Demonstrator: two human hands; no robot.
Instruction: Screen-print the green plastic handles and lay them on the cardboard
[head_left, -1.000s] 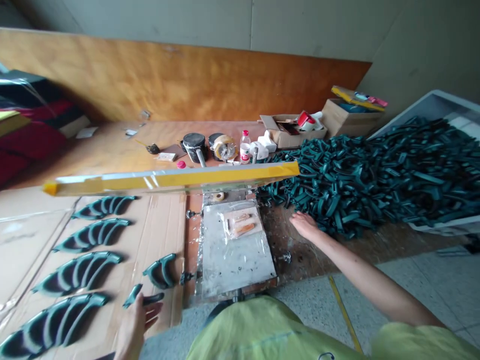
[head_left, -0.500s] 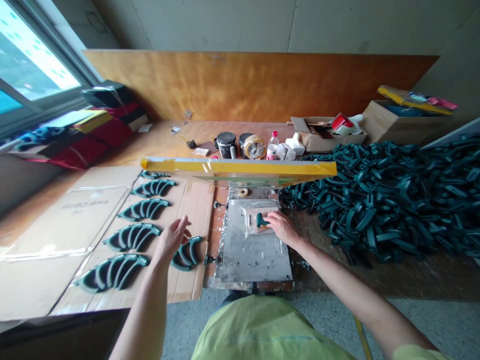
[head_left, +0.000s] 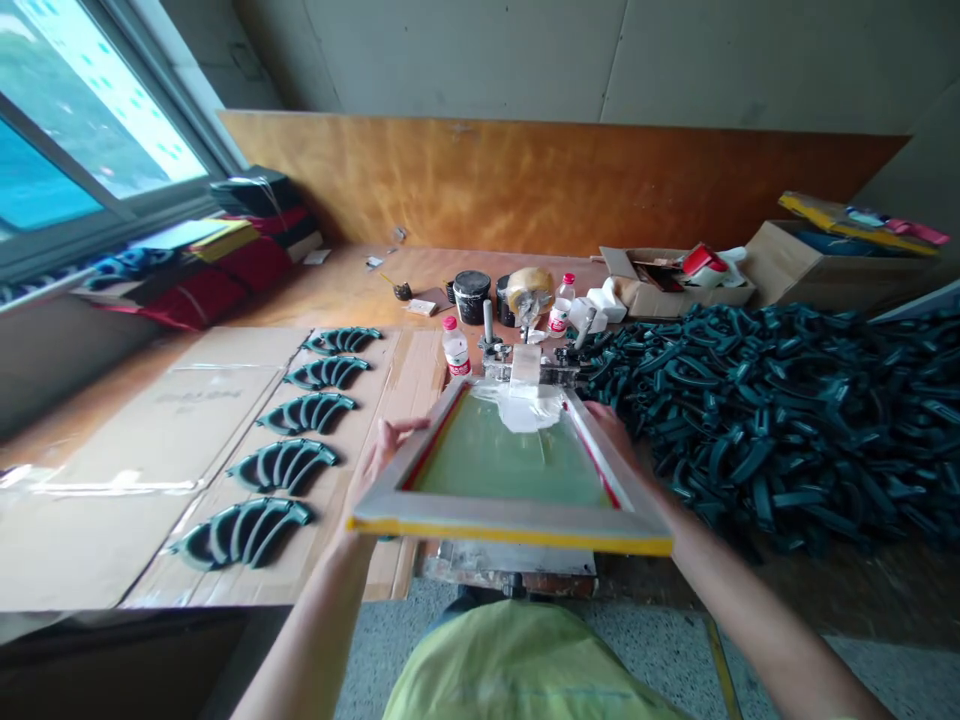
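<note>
A wooden screen-printing frame (head_left: 510, 522) with green mesh (head_left: 510, 462) and a yellow front edge lies tilted down over the metal plate (head_left: 517, 557). My left hand (head_left: 381, 452) grips its left rail, fingers curled over the wood. Along the right rail my right hand (head_left: 611, 428) holds on, partly hidden behind the frame. A white smear of ink (head_left: 527, 405) sits at the far end of the mesh. Whatever lies on the plate under the screen is hidden.
Several rows of dark green curved parts (head_left: 281, 463) lie on cardboard (head_left: 135, 470) to the left. A big heap of the same parts (head_left: 787, 410) fills the right. Bottles (head_left: 454, 346), a black can (head_left: 472, 296), tape (head_left: 528, 288) and boxes (head_left: 810, 265) stand behind. Window at left.
The screen frame swung down from raised to lowered over the plate. My right hand left the green part on the plate, and both hands moved onto the frame's side rails.
</note>
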